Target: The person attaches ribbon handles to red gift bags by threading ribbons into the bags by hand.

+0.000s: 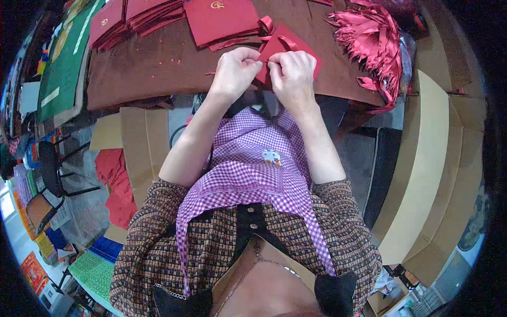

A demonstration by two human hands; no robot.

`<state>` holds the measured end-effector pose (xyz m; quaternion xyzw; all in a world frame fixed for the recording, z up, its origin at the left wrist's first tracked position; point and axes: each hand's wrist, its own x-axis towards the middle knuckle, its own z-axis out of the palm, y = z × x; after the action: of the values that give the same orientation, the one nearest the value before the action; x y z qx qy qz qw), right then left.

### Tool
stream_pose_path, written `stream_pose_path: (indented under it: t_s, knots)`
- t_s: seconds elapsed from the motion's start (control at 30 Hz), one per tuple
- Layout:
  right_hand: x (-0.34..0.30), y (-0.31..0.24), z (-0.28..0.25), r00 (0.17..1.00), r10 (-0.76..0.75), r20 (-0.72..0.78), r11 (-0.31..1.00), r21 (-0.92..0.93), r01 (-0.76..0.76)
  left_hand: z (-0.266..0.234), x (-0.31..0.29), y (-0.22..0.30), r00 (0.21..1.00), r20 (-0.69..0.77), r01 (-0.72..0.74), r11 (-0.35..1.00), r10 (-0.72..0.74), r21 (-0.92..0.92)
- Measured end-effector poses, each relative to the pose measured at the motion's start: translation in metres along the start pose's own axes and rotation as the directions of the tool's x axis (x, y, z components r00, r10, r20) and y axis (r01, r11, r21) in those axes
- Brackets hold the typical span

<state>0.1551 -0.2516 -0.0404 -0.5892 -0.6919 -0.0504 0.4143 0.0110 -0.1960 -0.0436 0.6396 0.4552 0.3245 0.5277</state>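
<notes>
Fingers and thumb of the left hand (235,74) are pinched together at the left edge of a small red card (304,47). The tips meet, but I cannot tell if something thin is between them. The right hand (294,74) is on the lower right part of the red card, with its fingers curled in and its thumb close to the left hand's tips. It is mostly closed and holds the red card. The two hands are near each other.

The red card is tilted, at the front part of a table (142,74) with a brown cover. A shiny red ribbon (288,43) loops over the red card. Just left of the red card and farther back is a pile of red folders (219,24) with a gold mark on top. Farther left of the red card are more red folders (153,13). Well to the right of the red card lies a big bunch of red strips (369,39). A purple checked apron (243,182) is below the red card.
</notes>
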Motion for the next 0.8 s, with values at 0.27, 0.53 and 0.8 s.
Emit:
stream_pose_path:
  t_s: [0.27,0.53,0.8]
  knots:
    - [-0.003,-0.017,-0.003,0.994,-0.083,0.07,0.971,-0.218,0.096,0.007,-0.009,0.006,0.997,-0.061,-0.035,0.999,0.037,0.041]
    - [0.004,-0.015,-0.006,0.998,-0.039,-0.051,0.998,-0.051,0.037,0.012,-0.016,0.023,0.934,-0.107,-0.305,0.917,0.341,0.258]
    - [0.017,-0.015,-0.038,0.963,0.066,0.261,0.994,0.069,-0.087,-0.005,-0.016,0.018,0.928,-0.042,-0.356,0.915,0.37,0.188]
